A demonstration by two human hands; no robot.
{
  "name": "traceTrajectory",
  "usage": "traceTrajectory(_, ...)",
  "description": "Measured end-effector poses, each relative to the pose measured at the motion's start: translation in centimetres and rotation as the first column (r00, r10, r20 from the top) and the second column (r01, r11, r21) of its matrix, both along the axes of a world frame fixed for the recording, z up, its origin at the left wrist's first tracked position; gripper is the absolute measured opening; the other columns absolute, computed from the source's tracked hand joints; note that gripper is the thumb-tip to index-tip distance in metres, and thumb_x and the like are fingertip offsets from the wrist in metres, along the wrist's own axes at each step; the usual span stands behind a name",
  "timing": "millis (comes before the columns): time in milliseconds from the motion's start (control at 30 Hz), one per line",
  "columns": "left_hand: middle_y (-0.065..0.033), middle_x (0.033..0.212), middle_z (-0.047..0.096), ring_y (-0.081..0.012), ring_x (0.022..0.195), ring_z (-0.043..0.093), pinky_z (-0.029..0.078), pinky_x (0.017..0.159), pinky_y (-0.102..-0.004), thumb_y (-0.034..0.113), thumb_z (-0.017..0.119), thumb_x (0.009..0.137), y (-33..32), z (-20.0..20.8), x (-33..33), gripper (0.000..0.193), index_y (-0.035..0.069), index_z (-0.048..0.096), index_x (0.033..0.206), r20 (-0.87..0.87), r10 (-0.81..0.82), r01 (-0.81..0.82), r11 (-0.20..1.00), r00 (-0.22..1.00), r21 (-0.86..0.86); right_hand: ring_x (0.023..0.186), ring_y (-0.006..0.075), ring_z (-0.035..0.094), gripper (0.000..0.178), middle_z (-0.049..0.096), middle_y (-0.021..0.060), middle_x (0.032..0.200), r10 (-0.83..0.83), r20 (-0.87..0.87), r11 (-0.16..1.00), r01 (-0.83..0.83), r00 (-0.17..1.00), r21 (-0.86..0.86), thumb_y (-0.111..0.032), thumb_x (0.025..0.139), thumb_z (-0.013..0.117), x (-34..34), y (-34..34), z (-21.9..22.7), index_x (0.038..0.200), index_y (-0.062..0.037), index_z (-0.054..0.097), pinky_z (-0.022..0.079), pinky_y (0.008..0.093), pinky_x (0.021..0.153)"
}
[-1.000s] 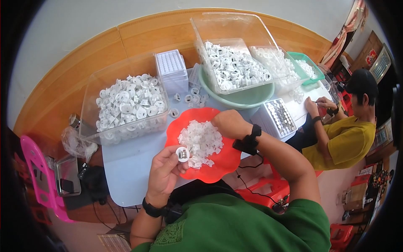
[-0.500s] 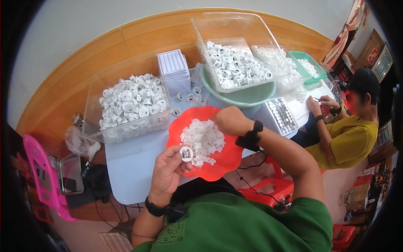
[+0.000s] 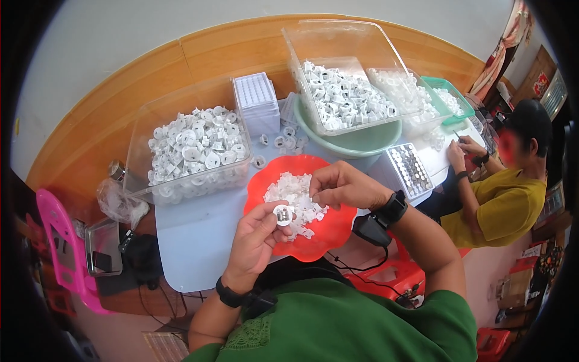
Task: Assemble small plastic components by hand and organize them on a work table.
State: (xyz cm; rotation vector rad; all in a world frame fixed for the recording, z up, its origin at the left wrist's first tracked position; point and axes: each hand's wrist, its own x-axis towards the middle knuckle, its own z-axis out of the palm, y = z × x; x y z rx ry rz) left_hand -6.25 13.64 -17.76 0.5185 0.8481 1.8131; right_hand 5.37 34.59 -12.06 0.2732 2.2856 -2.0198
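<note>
at the red bowl point(image 3: 332, 237), left hand point(image 3: 256, 236) grips a white part point(image 3: 283, 215), right hand point(image 3: 348, 186) curls, its hold unclear.

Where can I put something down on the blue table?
The blue table is bare at near left, between the left clear bin, red scalloped bowl and its own rounded corner. Behind the bowl it's crowded: loose white discs, white tray stack, green basin.

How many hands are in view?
4: the left hand, holding a round white part; the right hand, over the red bowl; and the co-worker's two hands, at the picture's right.
</note>
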Motion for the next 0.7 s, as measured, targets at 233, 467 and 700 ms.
traceTrajectory(233,-0.0089,0.097,0.062,-0.0136,0.083,0.062,0.051,0.070,-0.0239,0.008,0.052,0.094,0.8,-0.6,0.7,0.027,-0.003,0.053,0.119,0.069,-0.028,0.030,0.999,0.997,-0.035,0.057,0.0034,0.050,0.004,0.058,-0.0014,0.066,-0.009,-0.005,1.000,0.009,1.000,-0.005,-0.004,0.081,0.060,0.1,-1.8,-0.4,0.082,-0.0009,0.063,0.040,0.0196,0.050)
traceTrajectory(467,-0.0071,0.090,0.063,-0.0097,0.075,0.061,0.049,0.063,-0.0207,0.001,0.058,0.087,1.3,-0.9,1.2,0.023,-0.003,0.058,0.110,-0.080,0.043,-0.054,0.988,0.996,-0.144,0.062,0.0045,0.051,0.004,0.059,0.0005,0.068,-0.070,-0.113,0.992,0.081,0.991,0.099,-0.001,0.082,0.060,0.6,-3.3,-2.0,0.084,0.0021,0.061,0.042,0.0222,0.054)
traceTrajectory(700,-0.0062,0.086,0.064,-0.0089,0.071,0.060,0.048,0.060,-0.0191,0.000,0.058,0.086,1.7,-1.2,1.5,0.022,-0.003,0.059,0.108,-0.107,0.065,-0.080,0.987,0.992,-0.142,0.063,0.0083,0.054,0.007,0.060,0.0033,0.074,-0.207,-0.244,0.973,0.226,0.947,0.052,0.001,0.081,0.061,1.5,-4.6,-3.5,0.088,0.0010,0.061,0.045,0.0255,0.055)
